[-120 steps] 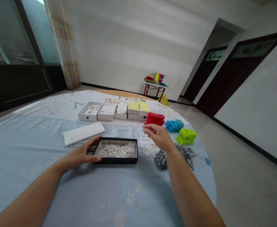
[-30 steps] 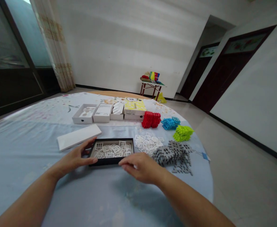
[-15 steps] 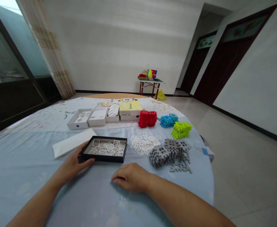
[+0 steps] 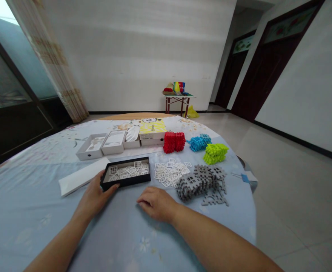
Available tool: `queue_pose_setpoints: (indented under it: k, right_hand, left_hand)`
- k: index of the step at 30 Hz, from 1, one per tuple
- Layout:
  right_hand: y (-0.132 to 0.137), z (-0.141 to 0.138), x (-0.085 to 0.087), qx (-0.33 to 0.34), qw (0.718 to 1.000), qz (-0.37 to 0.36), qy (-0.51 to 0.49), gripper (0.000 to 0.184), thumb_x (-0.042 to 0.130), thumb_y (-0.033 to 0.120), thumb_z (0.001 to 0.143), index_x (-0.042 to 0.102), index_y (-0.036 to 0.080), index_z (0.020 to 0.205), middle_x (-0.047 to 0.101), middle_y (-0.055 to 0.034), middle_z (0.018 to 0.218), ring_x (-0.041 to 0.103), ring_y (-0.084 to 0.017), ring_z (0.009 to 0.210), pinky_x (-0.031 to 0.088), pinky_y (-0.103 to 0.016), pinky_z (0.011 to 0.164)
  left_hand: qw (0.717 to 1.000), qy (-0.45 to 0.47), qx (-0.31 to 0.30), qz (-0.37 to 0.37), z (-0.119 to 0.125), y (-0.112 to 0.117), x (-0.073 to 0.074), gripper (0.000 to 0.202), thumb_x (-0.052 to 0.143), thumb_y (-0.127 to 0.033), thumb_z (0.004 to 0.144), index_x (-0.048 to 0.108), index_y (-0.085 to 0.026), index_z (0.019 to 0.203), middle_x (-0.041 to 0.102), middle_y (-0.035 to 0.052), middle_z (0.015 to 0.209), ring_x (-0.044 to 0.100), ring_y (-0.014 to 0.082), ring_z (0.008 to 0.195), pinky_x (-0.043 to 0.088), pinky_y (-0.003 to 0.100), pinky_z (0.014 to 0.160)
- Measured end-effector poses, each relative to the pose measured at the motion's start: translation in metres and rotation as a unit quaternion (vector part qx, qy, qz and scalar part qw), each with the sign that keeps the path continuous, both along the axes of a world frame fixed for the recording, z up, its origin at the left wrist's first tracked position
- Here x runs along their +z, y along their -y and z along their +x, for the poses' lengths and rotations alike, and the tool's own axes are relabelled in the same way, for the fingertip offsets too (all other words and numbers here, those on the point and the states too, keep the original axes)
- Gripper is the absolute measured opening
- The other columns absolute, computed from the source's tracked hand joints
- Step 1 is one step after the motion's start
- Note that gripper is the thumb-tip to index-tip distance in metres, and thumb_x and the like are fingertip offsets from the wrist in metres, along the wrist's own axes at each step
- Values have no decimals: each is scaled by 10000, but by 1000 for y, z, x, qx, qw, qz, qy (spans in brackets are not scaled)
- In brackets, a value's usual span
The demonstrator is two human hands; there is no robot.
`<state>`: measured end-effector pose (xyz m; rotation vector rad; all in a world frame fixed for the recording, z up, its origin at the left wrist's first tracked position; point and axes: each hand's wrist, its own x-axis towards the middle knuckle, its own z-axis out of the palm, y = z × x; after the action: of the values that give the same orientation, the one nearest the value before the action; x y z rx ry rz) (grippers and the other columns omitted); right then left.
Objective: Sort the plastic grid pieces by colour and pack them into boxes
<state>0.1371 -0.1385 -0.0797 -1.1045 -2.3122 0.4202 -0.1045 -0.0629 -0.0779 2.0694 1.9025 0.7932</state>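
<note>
Your right hand [image 4: 156, 202] has come back from the loose white pieces and now lies palm down on the blue tablecloth [image 4: 126, 241], just in front of the black tray [image 4: 139, 181]. Its fingers curl loosely under; whether they hold anything cannot be told. Your left hand [image 4: 96, 196] has stayed at the tray's near left corner, thumb laid along the front wall and fingers wrapped round the side, gripping it. The tray has swung a little, so its right end now sits farther from you than its left. It rests on the cloth between the white lid [image 4: 81, 176] on its left and the loose pile of white lattice pieces [image 4: 170, 172] on its right, and more of the same pieces lie inside it.

Just right of that pile stands a grey block stack [image 4: 198, 181]. Behind it sit a red block [image 4: 174, 142], a blue block [image 4: 199, 142] and a lime block [image 4: 215, 152], with a row of open white boxes [image 4: 98, 145] and a yellow box [image 4: 152, 128] to their left.
</note>
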Motion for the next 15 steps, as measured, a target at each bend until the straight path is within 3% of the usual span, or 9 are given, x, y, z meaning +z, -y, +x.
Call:
queue_pose_setpoints:
  k: [3,5,9,12,15]
  right_hand:
    - [2,-1,3,-14,999,0,37,219,490,234,863,667,190,985,653,-54,933,581,-159,890,454,-261,791]
    - [3,-1,5,-35,997,-9,74,214,490,248,857,666,208,973,647,-50,922,588,-167,857,459,-271,755]
    - [3,-2,7,-49,992,-12,116,207,486,292,853,653,224,954,646,-46,932,600,-188,846,469,-284,723]
    - [4,-5,3,-49,989,14,139,246,472,293,853,616,191,1026,658,-74,984,606,-217,860,479,-306,710]
    - [10,-9,-2,-25,983,46,176,261,445,244,855,602,129,1029,661,-123,983,599,-245,879,481,-341,733]
  left_hand:
    - [994,-92,26,56,16,5,19,766,552,-502,722,346,-92,1336,471,207,1299,403,369,1234,347,503,988]
    - [984,-130,1,119,37,12,38,657,508,-472,776,373,-144,1330,462,170,1322,389,351,1241,328,504,996]
    - [955,-183,-205,111,100,25,68,389,436,-365,859,528,-205,1201,584,89,1195,504,250,1123,372,412,971]
    - [926,-229,-292,65,147,23,73,349,446,-294,860,557,-193,1175,604,88,1176,527,237,1101,399,379,948]
    - [911,-270,-311,15,177,15,67,348,460,-254,847,553,-164,1170,602,117,1176,547,242,1086,426,368,918]
